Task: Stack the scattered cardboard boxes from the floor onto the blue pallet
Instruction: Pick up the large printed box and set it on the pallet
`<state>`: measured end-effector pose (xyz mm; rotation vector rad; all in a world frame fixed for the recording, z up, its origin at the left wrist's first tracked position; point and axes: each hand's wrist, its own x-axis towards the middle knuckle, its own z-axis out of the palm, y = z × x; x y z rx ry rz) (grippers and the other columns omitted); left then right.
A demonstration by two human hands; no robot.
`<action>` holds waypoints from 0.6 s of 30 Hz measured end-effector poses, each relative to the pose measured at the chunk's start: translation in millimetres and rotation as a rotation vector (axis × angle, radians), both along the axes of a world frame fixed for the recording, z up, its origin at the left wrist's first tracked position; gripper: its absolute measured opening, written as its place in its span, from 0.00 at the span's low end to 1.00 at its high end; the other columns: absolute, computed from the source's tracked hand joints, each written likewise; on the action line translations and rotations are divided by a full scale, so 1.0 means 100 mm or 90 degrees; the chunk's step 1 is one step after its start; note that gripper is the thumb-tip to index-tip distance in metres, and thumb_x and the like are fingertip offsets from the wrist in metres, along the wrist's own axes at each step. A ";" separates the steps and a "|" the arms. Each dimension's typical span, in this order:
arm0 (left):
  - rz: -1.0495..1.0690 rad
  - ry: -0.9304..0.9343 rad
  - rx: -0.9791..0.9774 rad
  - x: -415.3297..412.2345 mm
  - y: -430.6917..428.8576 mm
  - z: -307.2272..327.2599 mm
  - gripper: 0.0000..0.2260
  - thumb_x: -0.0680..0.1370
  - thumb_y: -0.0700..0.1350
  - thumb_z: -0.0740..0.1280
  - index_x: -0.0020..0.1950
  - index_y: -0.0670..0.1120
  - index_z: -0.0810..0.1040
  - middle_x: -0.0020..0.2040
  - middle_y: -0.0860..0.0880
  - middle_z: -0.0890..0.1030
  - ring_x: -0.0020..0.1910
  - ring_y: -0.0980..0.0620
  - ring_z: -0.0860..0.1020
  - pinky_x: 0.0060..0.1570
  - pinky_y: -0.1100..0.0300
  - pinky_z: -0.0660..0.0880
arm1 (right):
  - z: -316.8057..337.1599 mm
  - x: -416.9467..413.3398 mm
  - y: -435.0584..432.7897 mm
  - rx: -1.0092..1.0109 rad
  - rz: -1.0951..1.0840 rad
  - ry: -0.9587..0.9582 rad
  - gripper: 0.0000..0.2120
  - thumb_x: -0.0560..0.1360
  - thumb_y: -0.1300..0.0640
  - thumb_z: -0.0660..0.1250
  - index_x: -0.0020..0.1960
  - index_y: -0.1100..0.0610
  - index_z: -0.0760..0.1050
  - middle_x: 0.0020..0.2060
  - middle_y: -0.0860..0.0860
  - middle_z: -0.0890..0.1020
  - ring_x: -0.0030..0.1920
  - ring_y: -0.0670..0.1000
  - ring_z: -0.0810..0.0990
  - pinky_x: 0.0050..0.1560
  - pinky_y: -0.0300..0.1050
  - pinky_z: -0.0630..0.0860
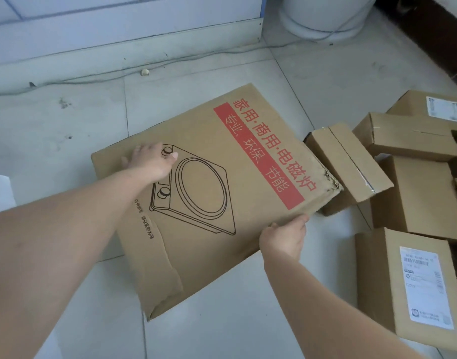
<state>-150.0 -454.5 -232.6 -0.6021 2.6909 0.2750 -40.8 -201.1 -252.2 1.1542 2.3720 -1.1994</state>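
head view | step: we pick up the large box from the floor | left hand flat on its top, fingers straight | right hand grips its near right edge | next, we judge: lift with both hands; pallet not visible

Induction cooker box on the floor, centre; left hand on its top face, right hand at its near-right edge. Small carton touching its right corner, heap of cartons further right, nearest carton at the near right. Behind: cable along the wall base, round pedestal far right.
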 end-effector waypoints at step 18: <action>0.121 0.067 -0.151 0.29 -0.41 -0.12 0.30 0.79 0.60 0.57 0.75 0.45 0.58 0.73 0.42 0.63 0.73 0.43 0.60 0.69 0.41 0.56 | -0.11 -1.04 0.36 -0.047 0.378 0.092 0.33 0.79 0.61 0.60 0.78 0.46 0.48 0.73 0.50 0.66 0.72 0.54 0.65 0.65 0.46 0.66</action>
